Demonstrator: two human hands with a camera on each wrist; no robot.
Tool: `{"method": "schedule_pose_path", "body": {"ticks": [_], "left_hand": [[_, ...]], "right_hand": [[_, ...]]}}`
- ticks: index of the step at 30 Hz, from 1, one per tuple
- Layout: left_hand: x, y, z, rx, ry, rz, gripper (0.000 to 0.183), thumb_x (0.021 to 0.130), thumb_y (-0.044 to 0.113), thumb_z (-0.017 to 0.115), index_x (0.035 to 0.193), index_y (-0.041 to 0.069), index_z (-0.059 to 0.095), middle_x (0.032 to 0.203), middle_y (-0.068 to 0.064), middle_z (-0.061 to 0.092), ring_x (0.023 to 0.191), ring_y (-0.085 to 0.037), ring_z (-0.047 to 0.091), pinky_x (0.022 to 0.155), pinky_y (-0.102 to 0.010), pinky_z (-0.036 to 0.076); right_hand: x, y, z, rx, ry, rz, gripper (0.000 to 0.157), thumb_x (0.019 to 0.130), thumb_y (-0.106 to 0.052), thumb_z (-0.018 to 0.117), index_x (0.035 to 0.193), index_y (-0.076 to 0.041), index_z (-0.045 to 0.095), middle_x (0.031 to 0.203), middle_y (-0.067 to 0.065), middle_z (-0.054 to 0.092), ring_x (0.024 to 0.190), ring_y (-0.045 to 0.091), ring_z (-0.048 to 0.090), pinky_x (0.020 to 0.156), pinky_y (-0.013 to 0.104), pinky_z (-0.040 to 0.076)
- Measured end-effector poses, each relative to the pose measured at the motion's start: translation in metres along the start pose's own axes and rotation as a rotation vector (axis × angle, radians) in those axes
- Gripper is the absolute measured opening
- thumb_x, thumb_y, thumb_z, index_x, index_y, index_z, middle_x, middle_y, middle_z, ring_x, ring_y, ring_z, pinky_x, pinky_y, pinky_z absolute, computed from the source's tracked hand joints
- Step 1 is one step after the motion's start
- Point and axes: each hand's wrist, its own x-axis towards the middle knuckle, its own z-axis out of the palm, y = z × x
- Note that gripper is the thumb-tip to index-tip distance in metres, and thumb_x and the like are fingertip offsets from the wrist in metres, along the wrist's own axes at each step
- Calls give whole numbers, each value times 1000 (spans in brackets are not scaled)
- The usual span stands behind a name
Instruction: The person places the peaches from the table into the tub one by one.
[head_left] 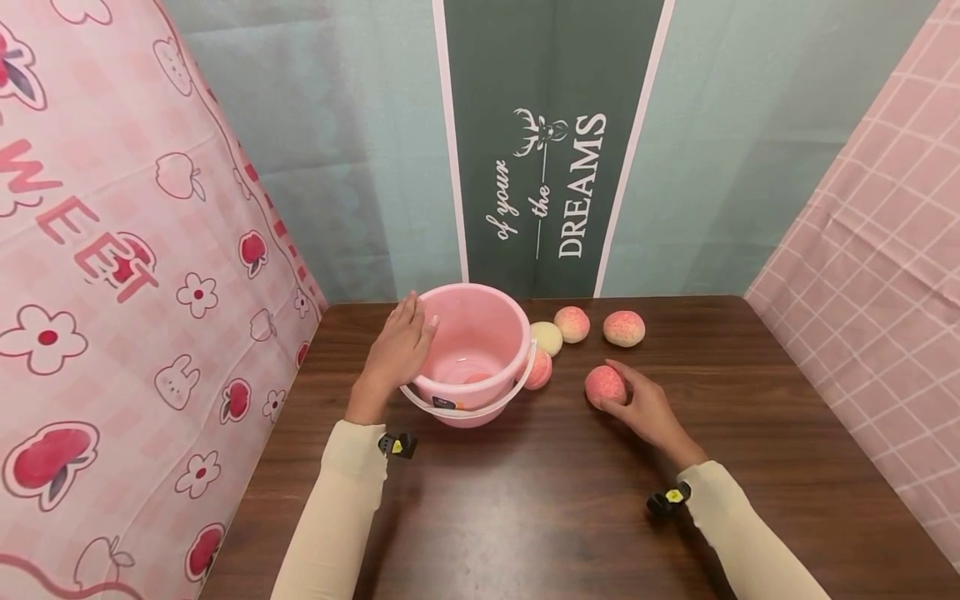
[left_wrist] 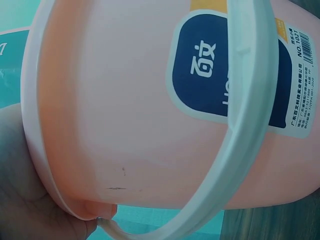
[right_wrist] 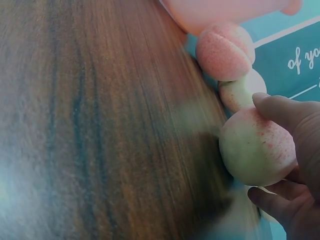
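Observation:
A pink bucket (head_left: pixel 471 406) stands upright on the left part of the table, its white handle (head_left: pixel 480 413) hanging across the front. My left hand (head_left: pixel 397 346) rests on the left side of its rim, fingers straight; in the left wrist view part of that hand (left_wrist: pixel 30 185) touches the rim beside the handle's hinge. Right of the bucket, my right hand (head_left: pixel 647 406) holds a peach (head_left: pixel 603 387) between thumb and fingers, at the table. The right wrist view shows this peach (right_wrist: pixel 257 145) with a pale side and a red-speckled side. A small reddish patch (head_left: pixel 477 377) shows inside the bucket.
Close to the bucket's right side lie a pink peach (head_left: pixel 537 370) and a pale yellow one (head_left: pixel 547 338). Two more peaches, one reddish (head_left: pixel 572 324) and another (head_left: pixel 624 328), lie near the back edge. Cloth hangings (head_left: pixel 675 208) surround the brown wooden table (head_left: pixel 510 517).

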Motion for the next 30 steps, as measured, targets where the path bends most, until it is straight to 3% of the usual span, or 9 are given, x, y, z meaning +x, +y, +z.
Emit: {"method": "schedule_pose_path", "body": {"ticks": [7, 24, 30], "left_hand": [[0, 0, 0, -10, -7, -16, 72, 109, 48, 22, 160, -2, 15, 169, -17, 7, 157, -31, 3, 125, -47, 8], [0, 3, -1, 0, -17, -18, 73, 110, 50, 22, 159, -4, 15, 169, -18, 5, 156, -31, 2, 126, -44, 6], [0, 2, 0, 5, -23, -26, 75, 109, 51, 21, 160, -3, 15, 169, -17, 5, 157, -31, 2, 126, -44, 6]], "right_hand": [[-1, 3, 3, 8, -3, 13, 88, 83, -38, 85, 152, -4, 43, 146, 23, 52, 129, 39, 55, 99, 61, 48], [-1, 4, 4, 16, 32, -66, 89, 78, -30, 90, 149, 0, 46, 141, 23, 57, 125, 38, 58, 98, 59, 49], [-1, 5, 5, 14, 30, -55, 89, 78, -31, 90, 149, 0, 46, 141, 23, 57, 125, 38, 58, 98, 59, 49]]}}
